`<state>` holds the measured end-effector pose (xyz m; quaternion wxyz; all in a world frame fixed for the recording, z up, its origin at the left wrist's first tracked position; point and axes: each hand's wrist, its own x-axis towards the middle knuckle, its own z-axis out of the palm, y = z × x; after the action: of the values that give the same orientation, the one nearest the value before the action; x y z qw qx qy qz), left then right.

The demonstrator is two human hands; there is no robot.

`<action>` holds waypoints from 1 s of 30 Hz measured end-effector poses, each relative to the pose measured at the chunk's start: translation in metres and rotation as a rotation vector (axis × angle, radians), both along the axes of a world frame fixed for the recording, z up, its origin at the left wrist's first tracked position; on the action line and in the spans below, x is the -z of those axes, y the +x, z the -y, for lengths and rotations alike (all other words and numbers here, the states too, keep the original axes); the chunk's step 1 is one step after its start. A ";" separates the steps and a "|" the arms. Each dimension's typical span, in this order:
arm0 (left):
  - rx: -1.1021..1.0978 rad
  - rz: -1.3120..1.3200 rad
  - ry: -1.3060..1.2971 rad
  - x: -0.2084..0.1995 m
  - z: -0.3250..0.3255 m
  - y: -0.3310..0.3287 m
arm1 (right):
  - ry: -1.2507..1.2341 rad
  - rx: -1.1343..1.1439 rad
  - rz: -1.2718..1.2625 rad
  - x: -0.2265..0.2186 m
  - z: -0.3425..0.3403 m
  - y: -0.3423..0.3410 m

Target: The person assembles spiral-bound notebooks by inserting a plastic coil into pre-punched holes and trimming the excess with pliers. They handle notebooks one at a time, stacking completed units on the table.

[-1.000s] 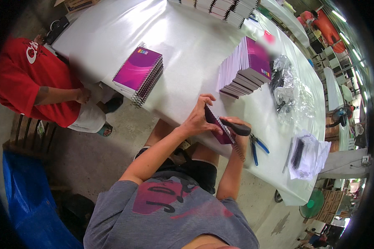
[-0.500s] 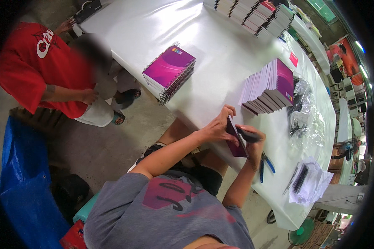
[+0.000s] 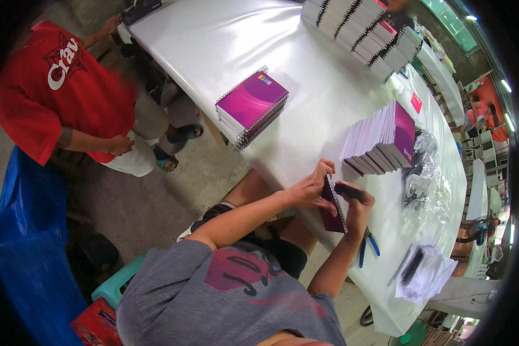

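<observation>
My left hand (image 3: 312, 189) grips a purple-covered notebook (image 3: 332, 216), which stands tilted on edge at the near side of the table. A wire-like spiral shows along the notebook's right edge. In my right hand (image 3: 360, 210), closed beside that edge, is a dark, rounded object (image 3: 349, 191); its kind is not clear. Blue-handled pliers (image 3: 369, 248) lie on the table just right of my right wrist. Farther off, a leaning stack of purple-covered books (image 3: 380, 141) stands with its page edges toward me. A pile of spiral-bound purple notebooks (image 3: 252, 102) sits to the left.
Clear crumpled plastic (image 3: 427, 199) lies right of the leaning stack. Black spiral coils (image 3: 413, 267) rest on white paper (image 3: 431, 278) near the right corner. Tall stacks of bound books (image 3: 357, 29) stand at the back of the white table (image 3: 213, 52). A person in a red shirt (image 3: 57, 98) is at the left.
The whole view has shifted a little, so the table and piles appear lower. My hands keep hold of the notebook and the dark object in nearly the same pose.
</observation>
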<state>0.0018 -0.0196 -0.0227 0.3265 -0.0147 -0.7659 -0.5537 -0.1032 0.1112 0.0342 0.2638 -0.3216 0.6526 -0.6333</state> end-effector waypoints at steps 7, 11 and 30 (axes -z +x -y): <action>0.009 -0.081 -0.021 0.000 0.001 -0.003 | 0.334 0.075 -0.227 -0.009 0.009 0.004; -0.007 -0.130 0.080 0.010 0.003 -0.002 | 0.389 0.160 -0.604 -0.006 0.003 0.001; 0.071 -0.133 0.698 -0.014 0.002 0.012 | 0.710 0.792 -1.349 0.023 -0.159 -0.012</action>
<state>0.0136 -0.0221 -0.0086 0.3417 0.0351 -0.5068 -0.7907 -0.1155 0.2705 0.0108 -0.3363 -0.2762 0.8935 -0.1104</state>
